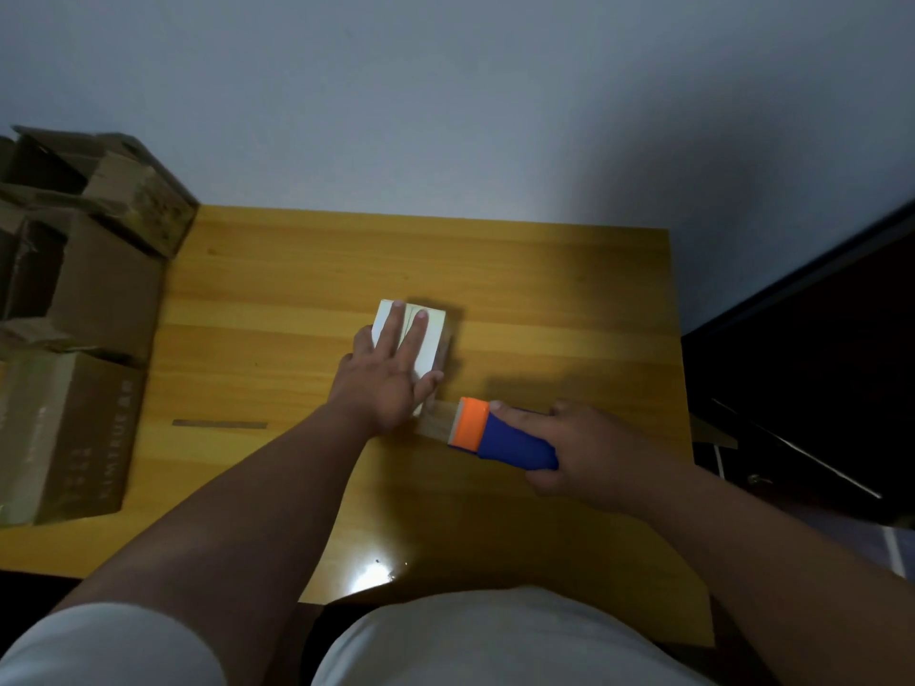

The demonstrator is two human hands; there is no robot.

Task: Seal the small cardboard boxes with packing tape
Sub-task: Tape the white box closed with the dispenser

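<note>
Wooden table set against a grey wall; nearest on it, the right hand is wrapped round a blue-and-orange dispenser, from whose orange end a strip of tape runs to the box. Left hand lies flat on the box at mid-table, fingers straight and spread, pressing the top. Larger cartons are stacked at the table's left edge.
</note>
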